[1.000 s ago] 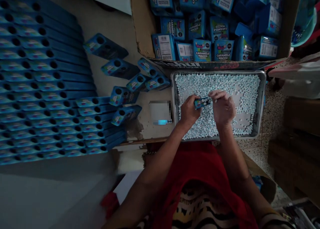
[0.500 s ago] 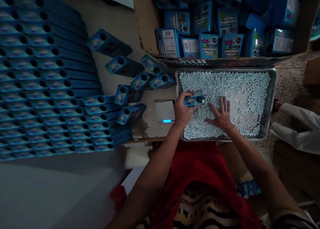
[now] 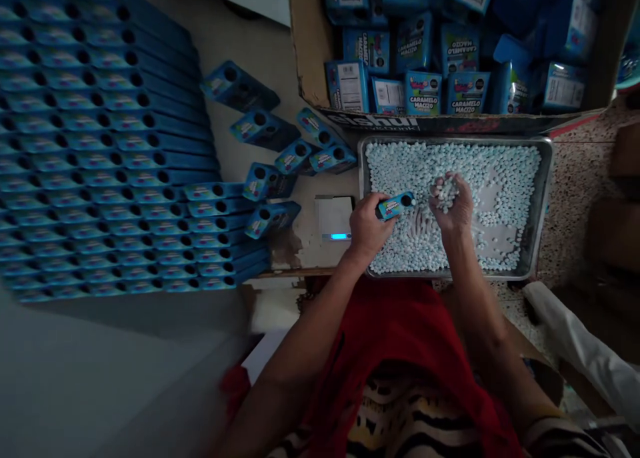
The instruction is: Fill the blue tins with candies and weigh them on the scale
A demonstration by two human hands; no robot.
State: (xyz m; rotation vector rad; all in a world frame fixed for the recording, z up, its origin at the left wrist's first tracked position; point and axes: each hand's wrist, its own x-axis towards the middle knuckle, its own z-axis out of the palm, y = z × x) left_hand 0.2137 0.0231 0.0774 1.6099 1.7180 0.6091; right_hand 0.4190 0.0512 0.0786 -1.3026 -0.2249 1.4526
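Note:
Over the left part of a metal tray [image 3: 544, 208], my left hand [image 3: 369, 228] grips a small blue candy box [image 3: 393, 207], its end with a dark round hole turned to the right. Pale blue and white candies [image 3: 400, 161] cover most of the tray. My right hand [image 3: 454, 203] is turned palm up above them, fingers curled round a heap of candies [image 3: 447, 191], just right of the box. To the left of the tray lies a small scale [image 3: 334, 217] with a lit blue display.
A cardboard carton [image 3: 310, 58] full of blue boxes stands behind the tray. Several loose boxes [image 3: 265, 128] lie left of the scale. Further left rises a large stack of the same boxes [image 3: 100, 145]. A person's white-clad leg [image 3: 575, 331] shows at the right.
My right hand has turned over from lying spread on the candies and now cups a handful. The box in my left hand has tilted slightly. The whole view has shifted a little.

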